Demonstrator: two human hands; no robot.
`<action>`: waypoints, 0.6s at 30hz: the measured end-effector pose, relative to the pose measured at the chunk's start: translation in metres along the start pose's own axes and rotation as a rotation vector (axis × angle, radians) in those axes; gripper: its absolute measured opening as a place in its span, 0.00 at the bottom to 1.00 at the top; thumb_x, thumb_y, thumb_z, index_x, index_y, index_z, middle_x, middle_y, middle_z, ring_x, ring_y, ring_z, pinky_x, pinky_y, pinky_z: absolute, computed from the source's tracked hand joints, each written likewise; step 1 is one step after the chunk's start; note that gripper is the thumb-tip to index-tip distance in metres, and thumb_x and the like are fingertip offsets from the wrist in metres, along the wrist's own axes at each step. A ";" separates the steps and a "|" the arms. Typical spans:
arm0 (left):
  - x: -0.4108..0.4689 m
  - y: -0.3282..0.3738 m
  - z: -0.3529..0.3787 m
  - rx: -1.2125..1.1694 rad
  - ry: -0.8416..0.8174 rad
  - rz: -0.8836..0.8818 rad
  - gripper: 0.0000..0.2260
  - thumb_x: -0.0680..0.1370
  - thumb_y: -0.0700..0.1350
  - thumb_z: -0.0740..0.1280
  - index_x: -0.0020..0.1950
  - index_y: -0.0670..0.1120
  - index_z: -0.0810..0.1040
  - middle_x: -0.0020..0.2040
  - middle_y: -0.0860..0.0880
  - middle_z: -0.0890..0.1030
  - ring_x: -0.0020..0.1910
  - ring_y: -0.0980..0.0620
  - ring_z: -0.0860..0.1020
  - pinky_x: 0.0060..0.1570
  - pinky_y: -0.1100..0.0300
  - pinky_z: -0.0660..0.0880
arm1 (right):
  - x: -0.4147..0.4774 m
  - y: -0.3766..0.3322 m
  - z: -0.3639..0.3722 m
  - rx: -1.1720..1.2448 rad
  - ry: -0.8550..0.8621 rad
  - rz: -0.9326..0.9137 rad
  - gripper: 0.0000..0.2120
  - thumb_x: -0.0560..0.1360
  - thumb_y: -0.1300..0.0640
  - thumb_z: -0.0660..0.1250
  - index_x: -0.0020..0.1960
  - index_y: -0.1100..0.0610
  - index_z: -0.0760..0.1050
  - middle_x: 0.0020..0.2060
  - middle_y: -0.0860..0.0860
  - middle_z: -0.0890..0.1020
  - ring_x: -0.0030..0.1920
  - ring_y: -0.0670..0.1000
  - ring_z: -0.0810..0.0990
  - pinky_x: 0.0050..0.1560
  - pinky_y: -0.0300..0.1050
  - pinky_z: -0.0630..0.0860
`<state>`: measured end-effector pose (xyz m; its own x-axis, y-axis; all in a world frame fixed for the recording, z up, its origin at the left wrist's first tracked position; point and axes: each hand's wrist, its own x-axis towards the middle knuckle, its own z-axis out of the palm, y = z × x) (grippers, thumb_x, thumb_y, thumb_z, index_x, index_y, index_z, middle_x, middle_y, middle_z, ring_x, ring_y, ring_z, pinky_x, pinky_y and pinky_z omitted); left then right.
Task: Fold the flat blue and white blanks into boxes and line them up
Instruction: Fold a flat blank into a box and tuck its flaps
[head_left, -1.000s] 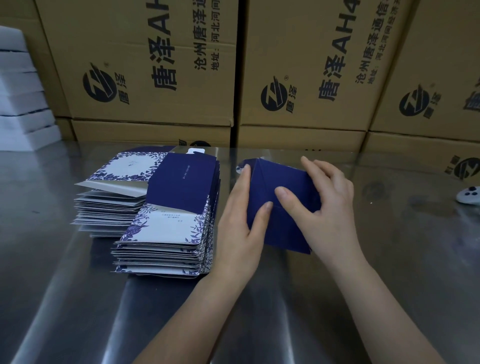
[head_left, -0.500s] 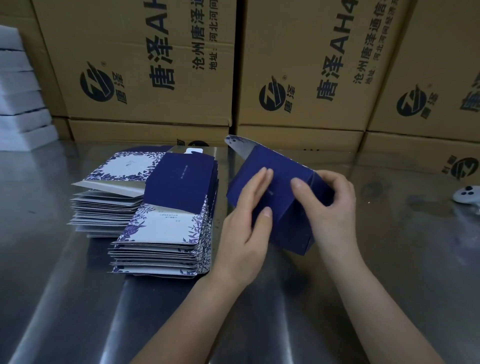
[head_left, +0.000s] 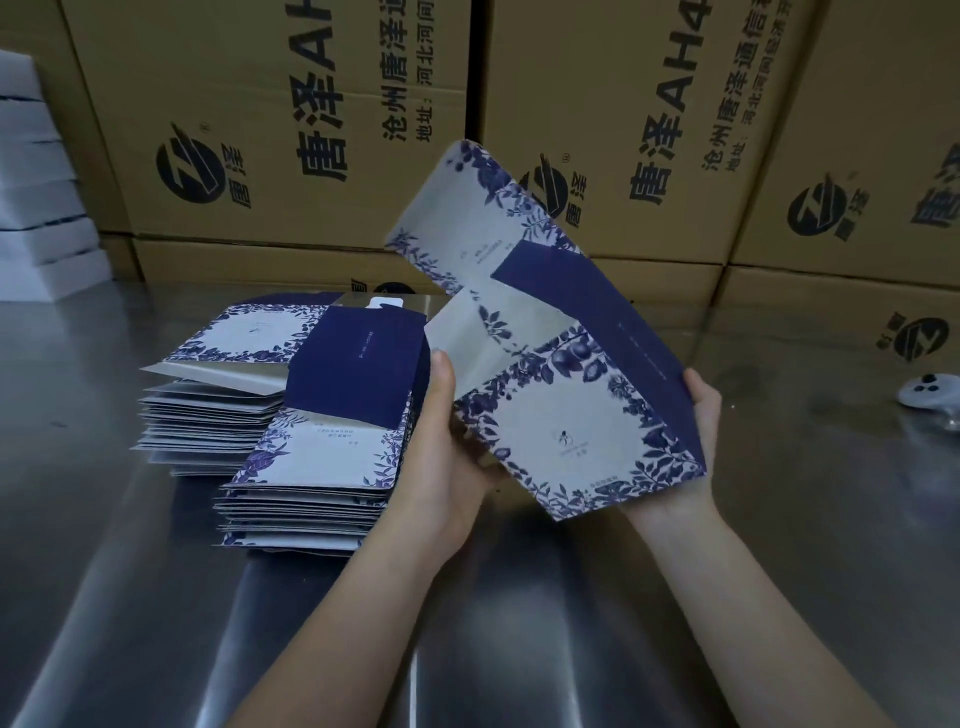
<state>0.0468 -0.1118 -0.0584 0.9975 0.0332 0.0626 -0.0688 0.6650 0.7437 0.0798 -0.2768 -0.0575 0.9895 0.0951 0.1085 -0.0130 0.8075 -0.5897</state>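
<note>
I've got the half-formed box (head_left: 571, 431) up off the table (head_left: 779, 597), tilted and caught between both hands. The left hand (head_left: 441, 467) clamps its left edge, thumb on the white floral face, other fingers out of sight behind the card. The right hand (head_left: 698, 415) cups the lower right corner, fingers (head_left: 698, 387) curled round the dark blue side panel. The body looks opened into a sleeve. The long top flap stands free, up and away from the fingertips, and one small inner flap hangs loose just above the left thumb, so I judge the flaps untucked and the box not finished. No finished boxes are lined up anywhere I can see, so I call this early in the job. Plenty is left: the near stack of blanks (head_left: 311, 467) sits just left of the left thumb, almost touching the hand, and the far stack of blanks (head_left: 218, 395) lies further left, partly covered by the near one. Both are thick. I can't tell whether the box's bottom end is closed, since it faces away by the palms, and the small print on the face is unreadable. Past the right fingers, well apart, a white gadget (head_left: 930, 395) is cut by the frame edge and I can't identify it. Beyond all the fingertips stand brown cartons (head_left: 597, 104), with white foam slabs (head_left: 36, 208) far left, cropped.
</note>
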 end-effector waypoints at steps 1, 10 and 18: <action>0.000 0.000 0.000 -0.053 -0.041 0.006 0.25 0.73 0.64 0.65 0.66 0.52 0.78 0.63 0.49 0.82 0.63 0.48 0.80 0.61 0.42 0.76 | 0.001 0.002 0.000 -0.020 0.007 0.026 0.18 0.75 0.41 0.60 0.48 0.50 0.83 0.51 0.50 0.84 0.49 0.53 0.83 0.49 0.49 0.78; 0.007 0.003 -0.001 0.108 0.285 0.269 0.16 0.82 0.54 0.57 0.63 0.51 0.78 0.56 0.52 0.84 0.57 0.52 0.82 0.52 0.55 0.80 | 0.008 -0.005 0.005 -0.753 0.298 -0.315 0.09 0.79 0.53 0.62 0.59 0.48 0.76 0.56 0.50 0.80 0.51 0.46 0.79 0.46 0.41 0.74; -0.008 -0.009 0.002 0.603 0.175 0.622 0.17 0.84 0.53 0.55 0.73 0.64 0.61 0.67 0.76 0.67 0.70 0.70 0.65 0.64 0.77 0.62 | -0.021 0.001 0.031 -1.099 -0.152 -0.564 0.27 0.66 0.36 0.68 0.64 0.36 0.68 0.60 0.40 0.76 0.59 0.37 0.75 0.54 0.30 0.72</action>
<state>0.0392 -0.1191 -0.0644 0.7615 0.4046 0.5064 -0.5474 -0.0169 0.8367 0.0549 -0.2594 -0.0356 0.7906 0.0188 0.6120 0.6074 -0.1506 -0.7800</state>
